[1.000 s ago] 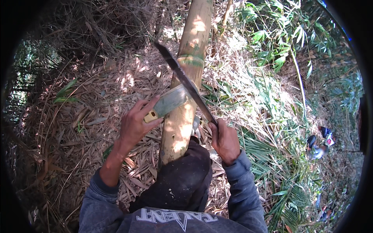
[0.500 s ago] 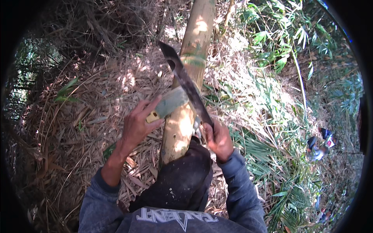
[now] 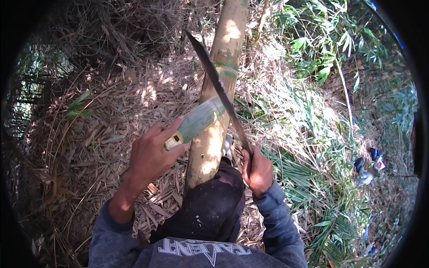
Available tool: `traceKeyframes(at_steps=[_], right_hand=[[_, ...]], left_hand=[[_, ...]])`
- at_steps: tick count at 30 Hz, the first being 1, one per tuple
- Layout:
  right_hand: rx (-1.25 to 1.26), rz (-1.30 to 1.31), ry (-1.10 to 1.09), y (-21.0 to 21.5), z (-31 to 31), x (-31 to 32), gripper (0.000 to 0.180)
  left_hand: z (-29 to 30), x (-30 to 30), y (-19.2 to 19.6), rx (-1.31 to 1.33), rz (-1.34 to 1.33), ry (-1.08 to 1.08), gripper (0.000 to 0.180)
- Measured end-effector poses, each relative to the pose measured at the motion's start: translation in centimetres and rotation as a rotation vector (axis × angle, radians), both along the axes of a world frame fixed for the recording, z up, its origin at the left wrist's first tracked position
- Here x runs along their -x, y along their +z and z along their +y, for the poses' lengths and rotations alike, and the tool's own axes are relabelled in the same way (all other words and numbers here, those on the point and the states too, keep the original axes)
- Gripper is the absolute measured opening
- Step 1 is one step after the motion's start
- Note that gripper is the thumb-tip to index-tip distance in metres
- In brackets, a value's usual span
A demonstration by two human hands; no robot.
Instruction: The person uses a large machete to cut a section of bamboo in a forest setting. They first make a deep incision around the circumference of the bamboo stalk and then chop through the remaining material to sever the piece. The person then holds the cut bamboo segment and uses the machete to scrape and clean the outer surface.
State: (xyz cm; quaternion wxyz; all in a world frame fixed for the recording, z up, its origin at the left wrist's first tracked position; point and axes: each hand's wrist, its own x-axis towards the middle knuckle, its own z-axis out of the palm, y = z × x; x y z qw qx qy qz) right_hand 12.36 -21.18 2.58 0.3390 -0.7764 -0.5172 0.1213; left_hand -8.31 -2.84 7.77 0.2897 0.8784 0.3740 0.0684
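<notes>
The right hand (image 3: 258, 172) is clamped on the handle end of a long, dark metal machete (image 3: 219, 85), whose blade slants up and left from that grip. The left hand (image 3: 154, 149) is closed round the near end of a short, pale-green bamboo tube (image 3: 199, 119); its far end meets the blade's line, contact unclear. Beneath the tube, between both grips, runs a thick, tan bamboo pole (image 3: 209, 147). Well right of the right grip is another person (image 3: 366, 172).

Forest floor (image 3: 71, 163), carrying: dry brown leaf litter (image 3: 120, 114), spread widely; narrow green fronds (image 3: 297, 172), strewn at right; green leafy sprig (image 3: 79, 106), at left.
</notes>
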Motion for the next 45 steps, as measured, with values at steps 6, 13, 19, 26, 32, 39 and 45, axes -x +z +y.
traceKeyframes(at_steps=[6, 13, 19, 26, 32, 39, 45], right_hand=[[0.058, 0.047, 0.053, -0.4, 1.2, 1.5, 0.018], [-0.209, 0.007, 0.073, 1.3, 2.0, 2.3, 0.024], [0.241, 0.012, 0.065, -2.7, 1.0, 1.4, 0.014], [0.035, 0.104, 0.05, 1.0, 0.9, 2.0, 0.014], [-0.032, -0.011, 0.055, 1.6, 1.7, 2.0, 0.016], [0.104, -0.038, 0.061, -0.3, 1.5, 1.9, 0.009], [0.119, 0.004, 0.04, -2.2, 1.3, 1.6, 0.014]], left_hand=[[0.5, -0.1, 1.8, 0.058, 0.094, -0.02, 0.059], [0.7, -0.5, 2.5, 0.071, 0.137, -0.016, 0.059], [0.5, -0.8, 2.4, 0.029, 0.123, -0.009, 0.062], [-0.6, -0.2, 2.2, -0.017, 0.195, -0.012, 0.063], [-1.1, -0.2, 1.5, -0.023, 0.176, -0.001, 0.067], [-0.8, -0.7, 2.2, -0.033, 0.197, -0.01, 0.066], [-0.8, -0.6, 1.8, 0.013, 0.188, 0.029, 0.069]])
